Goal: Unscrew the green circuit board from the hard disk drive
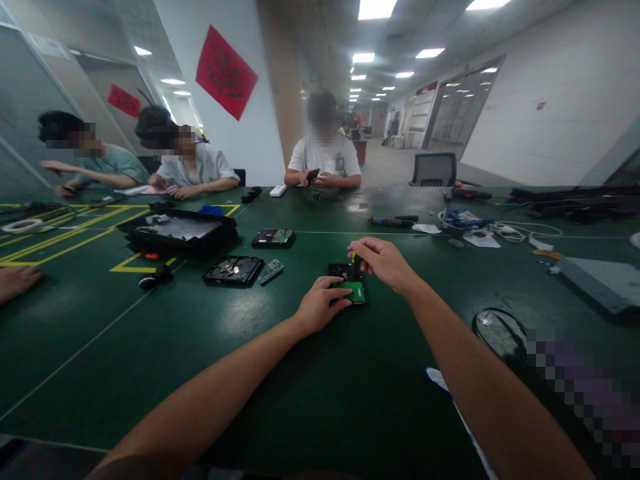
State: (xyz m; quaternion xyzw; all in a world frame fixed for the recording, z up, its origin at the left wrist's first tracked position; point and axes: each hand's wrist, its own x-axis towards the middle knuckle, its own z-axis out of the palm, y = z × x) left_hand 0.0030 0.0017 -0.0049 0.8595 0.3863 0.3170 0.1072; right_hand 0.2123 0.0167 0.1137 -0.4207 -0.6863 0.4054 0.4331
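A small hard drive [358,292] with a green circuit board lies on the dark green table in front of me. My left hand [319,304] holds it from the left, its fingers across the board and its thumb along the near edge. In my right hand [383,261], closed in a pinch, is a screwdriver [355,259] with a yellow and black handle. It stands upright over the far right part of the drive. The fingers partly cover the handle, and I cannot make out the tip.
Left of the drive lie an opened drive casing [234,271], a loose circuit board [272,271] and another hard drive [273,237]. Beyond them stands a black tray [177,230]. Tools [393,221], cables and a grey box [603,280] lie to the right. Several people sit around the table.
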